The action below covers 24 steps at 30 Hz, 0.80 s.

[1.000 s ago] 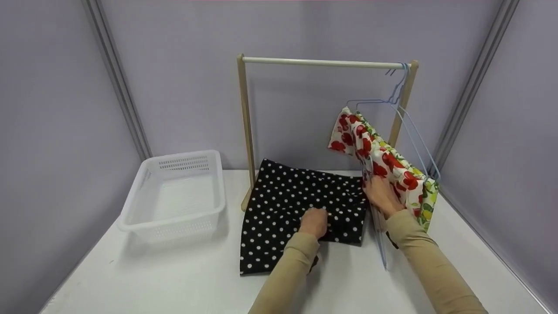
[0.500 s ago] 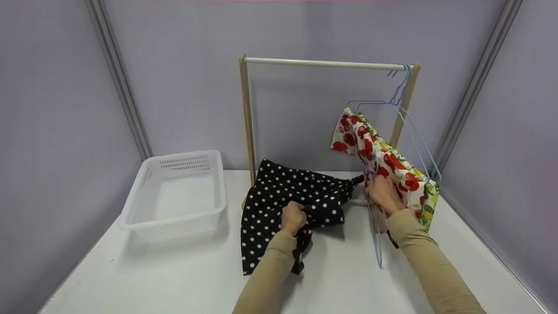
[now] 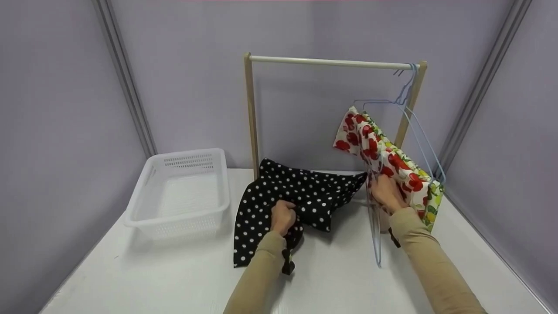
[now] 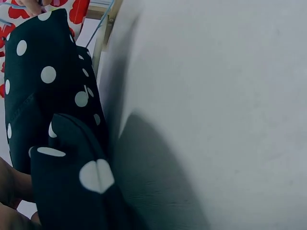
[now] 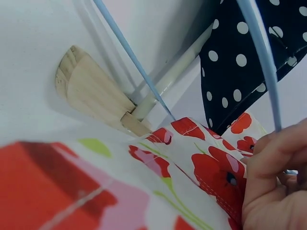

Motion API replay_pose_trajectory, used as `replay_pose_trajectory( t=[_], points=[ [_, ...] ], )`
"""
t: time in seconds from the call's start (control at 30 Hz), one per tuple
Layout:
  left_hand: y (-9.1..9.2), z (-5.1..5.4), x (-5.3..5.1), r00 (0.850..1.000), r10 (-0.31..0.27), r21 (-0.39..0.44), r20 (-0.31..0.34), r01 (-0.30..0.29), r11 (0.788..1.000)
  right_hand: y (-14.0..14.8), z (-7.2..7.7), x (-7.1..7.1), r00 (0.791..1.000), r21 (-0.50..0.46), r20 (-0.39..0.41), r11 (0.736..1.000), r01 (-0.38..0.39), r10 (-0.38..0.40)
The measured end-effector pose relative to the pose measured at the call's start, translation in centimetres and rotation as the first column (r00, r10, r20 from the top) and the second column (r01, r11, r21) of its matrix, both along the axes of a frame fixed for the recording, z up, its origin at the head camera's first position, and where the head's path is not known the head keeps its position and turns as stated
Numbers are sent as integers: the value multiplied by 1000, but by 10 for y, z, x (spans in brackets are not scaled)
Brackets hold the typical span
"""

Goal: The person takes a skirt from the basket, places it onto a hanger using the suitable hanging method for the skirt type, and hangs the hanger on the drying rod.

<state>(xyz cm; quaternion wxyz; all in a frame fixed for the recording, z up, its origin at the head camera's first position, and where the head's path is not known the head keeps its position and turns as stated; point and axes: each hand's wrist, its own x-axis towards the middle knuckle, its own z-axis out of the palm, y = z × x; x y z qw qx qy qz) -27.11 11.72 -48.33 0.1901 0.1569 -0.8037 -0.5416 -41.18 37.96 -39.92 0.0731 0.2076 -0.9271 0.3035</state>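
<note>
My left hand [image 3: 283, 217] grips a black cloth with white polka dots [image 3: 255, 224], bunching its middle above the table. The cloth's right side tapers to a gathered corner beside my right hand [image 3: 388, 194]. Curled fingers of that hand hold a light blue wire hanger [image 5: 263, 50], whose long wires reach down toward the table. Whether they also hold the dotted corner is hard to tell. Just behind hangs a white cloth with red poppies [image 3: 370, 148]. In the left wrist view, fingers at the lower left pinch a dotted fold [image 4: 72, 187].
A rack with wooden posts and a white bar [image 3: 322, 62] stands at the back. Two blue hangers at its right end carry the poppy cloth and a yellow-green patterned cloth [image 3: 431, 205]. A white plastic basket [image 3: 183, 216] sits at the left on the white table [image 3: 165, 274].
My left hand has moved left, pulling the dotted cloth into folds; its right side has lifted and narrowed. My right hand has stayed nearly in place while the hanger's lower end swung slightly left.
</note>
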Motion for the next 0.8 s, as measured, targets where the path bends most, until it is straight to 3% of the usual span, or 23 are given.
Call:
replay_pose_trajectory(
  t=[0.2,0.37,0.63,0.8],
  points=[
    [5,1,0,1000,6,-45,7,-5,999,-4,0,2,996,-72,84,997,-11,17],
    [14,5,-1,1000,-22,-141,12,23,990,-8,0,6,992,-93,117,995,-42,53],
    [29,12,-2,990,-118,-306,-81,88,948,-19,2,12,984,-59,159,996,-72,81],
    [40,13,1,986,-153,-377,-68,117,919,-26,2,16,985,-27,168,999,-38,42]
  ],
)
